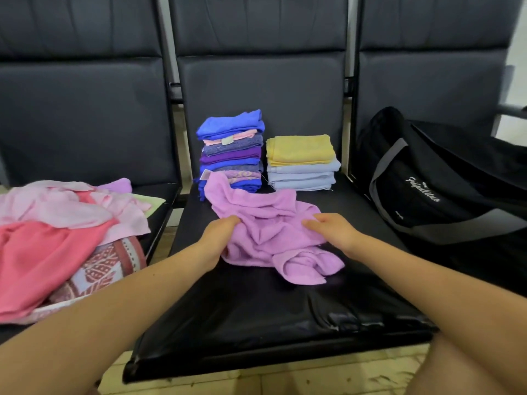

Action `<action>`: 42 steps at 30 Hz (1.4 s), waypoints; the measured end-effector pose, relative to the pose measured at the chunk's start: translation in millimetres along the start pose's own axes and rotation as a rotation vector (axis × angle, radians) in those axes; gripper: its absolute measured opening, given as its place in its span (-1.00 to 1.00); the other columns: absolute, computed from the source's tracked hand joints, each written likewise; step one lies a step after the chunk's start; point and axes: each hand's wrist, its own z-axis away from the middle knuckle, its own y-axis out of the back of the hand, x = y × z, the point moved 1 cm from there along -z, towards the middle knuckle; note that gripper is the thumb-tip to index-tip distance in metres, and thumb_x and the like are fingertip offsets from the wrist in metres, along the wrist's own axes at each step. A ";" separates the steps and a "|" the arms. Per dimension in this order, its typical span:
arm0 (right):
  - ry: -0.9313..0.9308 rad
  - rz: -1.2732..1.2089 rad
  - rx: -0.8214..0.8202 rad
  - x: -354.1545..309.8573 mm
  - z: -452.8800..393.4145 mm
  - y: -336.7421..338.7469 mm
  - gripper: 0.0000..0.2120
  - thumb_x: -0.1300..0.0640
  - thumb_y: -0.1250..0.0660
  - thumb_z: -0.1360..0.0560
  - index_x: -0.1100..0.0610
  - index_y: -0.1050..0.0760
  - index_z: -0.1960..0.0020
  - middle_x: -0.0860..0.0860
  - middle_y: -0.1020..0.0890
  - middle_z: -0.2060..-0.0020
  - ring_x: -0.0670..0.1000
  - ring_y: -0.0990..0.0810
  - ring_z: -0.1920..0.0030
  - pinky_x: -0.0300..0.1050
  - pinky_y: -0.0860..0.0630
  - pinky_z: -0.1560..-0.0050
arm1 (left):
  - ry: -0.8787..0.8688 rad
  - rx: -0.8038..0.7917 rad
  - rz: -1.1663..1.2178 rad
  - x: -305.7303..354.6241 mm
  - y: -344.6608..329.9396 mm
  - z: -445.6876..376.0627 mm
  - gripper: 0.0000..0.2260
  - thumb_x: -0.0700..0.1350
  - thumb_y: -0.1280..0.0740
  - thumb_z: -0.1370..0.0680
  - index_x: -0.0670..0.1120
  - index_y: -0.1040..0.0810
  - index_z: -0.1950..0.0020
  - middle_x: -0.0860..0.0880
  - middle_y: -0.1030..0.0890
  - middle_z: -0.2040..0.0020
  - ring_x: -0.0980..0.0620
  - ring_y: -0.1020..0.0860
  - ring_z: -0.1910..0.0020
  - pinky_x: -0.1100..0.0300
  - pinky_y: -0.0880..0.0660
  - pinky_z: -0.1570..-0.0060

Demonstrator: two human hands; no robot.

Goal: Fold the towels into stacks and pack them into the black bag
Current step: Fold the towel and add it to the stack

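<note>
**Lilac towel gathered for its fold**

Lilac terry lies crumpled on the black seat [256,309], and both hands are on this towel [265,223]. The left hand [219,232] has its fingers curled into the cloth at the towel's left edge, gripping a bunch of it. The right hand [330,228] sits on the right side with fingers bent over a fold; it seems to pinch the fabric, though the fingertips are partly hidden. Both forearms reach forward and slightly inward, wrists low, so the grips sit at opposite sides, likely to pull the cloth flat before folding.

Just beyond the grip stand two finished stacks: a tall blue stack [231,152], touched by the towel's far corner, and a shorter yellow stack [302,163] beside it. They sit at the back of the seat, probably to leave folding room in front. Left of the grip lies the unfolded pile [62,223]; right of it the bag [427,181] waits, nothing visibly packed.
</note>
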 end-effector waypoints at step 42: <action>-0.216 0.670 -0.365 -17.3 3.1 -52.8 -0.81 0.17 -0.27 -0.51 0.16 -0.45 0.27 0.08 -0.58 0.32 0.01 -0.51 0.34 -0.21 -0.46 0.28 | -0.228 -0.234 -0.587 -17.5 44.4 25.0 -0.87 -0.08 -0.29 -0.57 -0.12 -0.56 0.01 -0.04 -0.59 0.05 0.07 -0.52 0.09 0.23 -0.44 0.05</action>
